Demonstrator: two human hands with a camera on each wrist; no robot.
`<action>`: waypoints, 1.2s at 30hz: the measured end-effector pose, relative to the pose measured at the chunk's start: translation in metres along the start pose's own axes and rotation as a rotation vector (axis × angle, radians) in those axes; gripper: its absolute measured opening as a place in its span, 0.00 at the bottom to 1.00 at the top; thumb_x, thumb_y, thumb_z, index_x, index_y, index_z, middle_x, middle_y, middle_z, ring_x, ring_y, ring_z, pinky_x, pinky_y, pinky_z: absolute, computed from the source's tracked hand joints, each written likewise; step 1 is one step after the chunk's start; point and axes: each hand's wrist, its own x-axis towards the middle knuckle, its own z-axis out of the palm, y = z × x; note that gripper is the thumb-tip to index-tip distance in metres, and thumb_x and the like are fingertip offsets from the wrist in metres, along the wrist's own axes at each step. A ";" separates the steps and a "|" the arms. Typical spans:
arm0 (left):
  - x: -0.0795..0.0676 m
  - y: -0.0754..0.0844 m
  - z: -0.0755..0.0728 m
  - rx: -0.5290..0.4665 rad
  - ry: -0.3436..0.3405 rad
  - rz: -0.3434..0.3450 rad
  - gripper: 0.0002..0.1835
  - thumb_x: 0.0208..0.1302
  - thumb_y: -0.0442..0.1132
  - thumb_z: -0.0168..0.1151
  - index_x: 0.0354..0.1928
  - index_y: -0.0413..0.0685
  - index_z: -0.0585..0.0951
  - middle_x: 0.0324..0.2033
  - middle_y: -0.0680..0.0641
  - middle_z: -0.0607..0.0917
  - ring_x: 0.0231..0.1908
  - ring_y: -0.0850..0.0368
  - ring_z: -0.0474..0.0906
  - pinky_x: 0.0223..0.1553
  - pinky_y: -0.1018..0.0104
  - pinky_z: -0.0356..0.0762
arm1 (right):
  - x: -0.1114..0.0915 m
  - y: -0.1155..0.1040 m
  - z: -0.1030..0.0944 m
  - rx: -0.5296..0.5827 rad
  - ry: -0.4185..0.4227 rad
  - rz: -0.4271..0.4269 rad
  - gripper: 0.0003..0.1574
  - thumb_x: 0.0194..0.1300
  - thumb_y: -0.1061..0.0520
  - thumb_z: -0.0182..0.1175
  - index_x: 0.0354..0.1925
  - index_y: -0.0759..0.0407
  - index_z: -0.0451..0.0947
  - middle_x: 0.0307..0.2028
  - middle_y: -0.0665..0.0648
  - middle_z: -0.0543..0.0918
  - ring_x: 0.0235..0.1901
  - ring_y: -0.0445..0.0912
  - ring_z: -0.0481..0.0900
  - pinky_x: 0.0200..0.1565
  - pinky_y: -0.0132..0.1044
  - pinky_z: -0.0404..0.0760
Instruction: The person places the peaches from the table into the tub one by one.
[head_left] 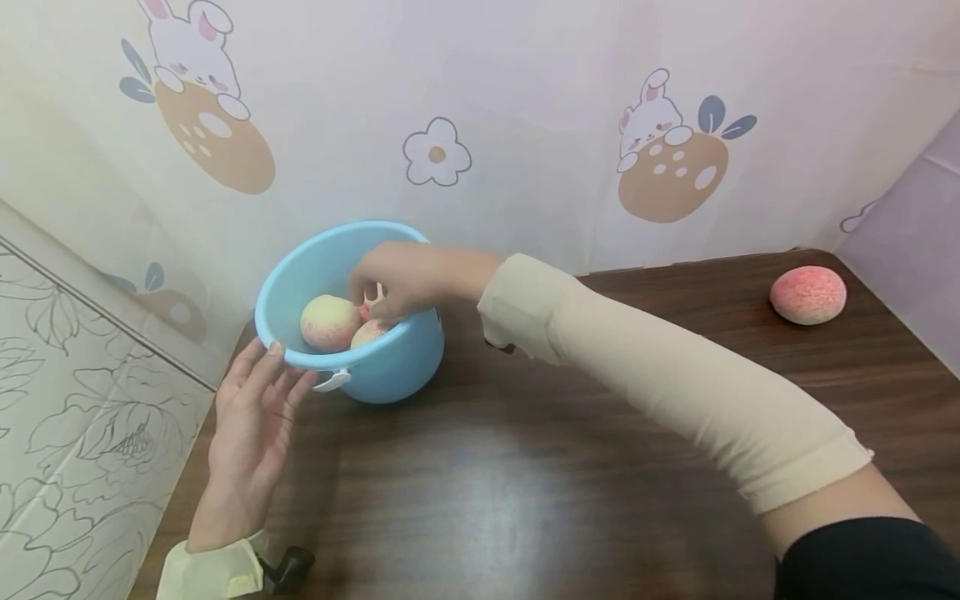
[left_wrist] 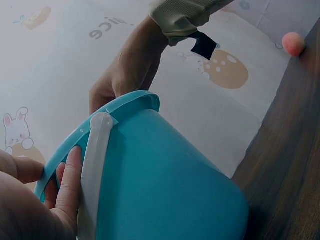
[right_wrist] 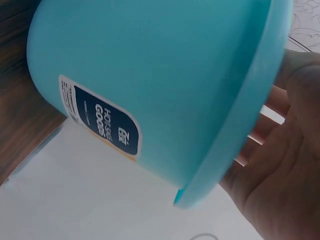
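A light blue bucket (head_left: pixel 401 367) stands at the left of the table, its white handle (left_wrist: pixel 92 180) hanging down the side. My left hand (head_left: pixel 255 417) pinches the rim, thumb on top and fingers underneath. Inside the bucket lie a pale yellow and pink peach (head_left: pixel 330 323) and a second peach (head_left: pixel 367 335), partly covered. My right hand (head_left: pixel 401 275) reaches over the rim into the bucket, fingers curled round a reddish peach (head_left: pixel 365 312) that shows only between finger and thumb. In the right wrist view the bucket wall hides the fingertips.
Another pink peach (head_left: pixel 807 295) lies at the far right of the dark wooden table (head_left: pixel 540 467). A wall covering with rabbit prints (head_left: pixel 525 150) rises behind the bucket. A white panel with flower outlines (head_left: pixel 82 433) borders the table on the left.
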 end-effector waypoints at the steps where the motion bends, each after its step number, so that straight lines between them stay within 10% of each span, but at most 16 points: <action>1: 0.000 0.000 0.000 0.001 0.000 0.000 0.32 0.78 0.38 0.59 0.77 0.48 0.58 0.71 0.46 0.66 0.54 0.61 0.85 0.55 0.70 0.88 | -0.002 0.001 -0.001 0.004 0.012 -0.004 0.10 0.72 0.57 0.61 0.48 0.56 0.87 0.46 0.53 0.87 0.49 0.47 0.80 0.53 0.37 0.83; 26: -0.001 -0.001 0.000 -0.009 -0.003 0.010 0.31 0.78 0.37 0.58 0.77 0.47 0.59 0.71 0.46 0.67 0.51 0.61 0.86 0.52 0.71 0.89 | -0.062 0.037 -0.020 -0.035 0.255 0.155 0.23 0.73 0.59 0.64 0.64 0.59 0.77 0.63 0.59 0.77 0.64 0.52 0.74 0.69 0.44 0.79; 36: -0.001 -0.001 0.000 0.010 0.010 0.009 0.31 0.78 0.37 0.58 0.77 0.48 0.60 0.72 0.46 0.66 0.55 0.60 0.86 0.54 0.70 0.89 | -0.087 0.062 -0.016 -0.041 0.233 0.228 0.23 0.72 0.59 0.63 0.64 0.59 0.77 0.63 0.59 0.77 0.66 0.54 0.74 0.70 0.48 0.80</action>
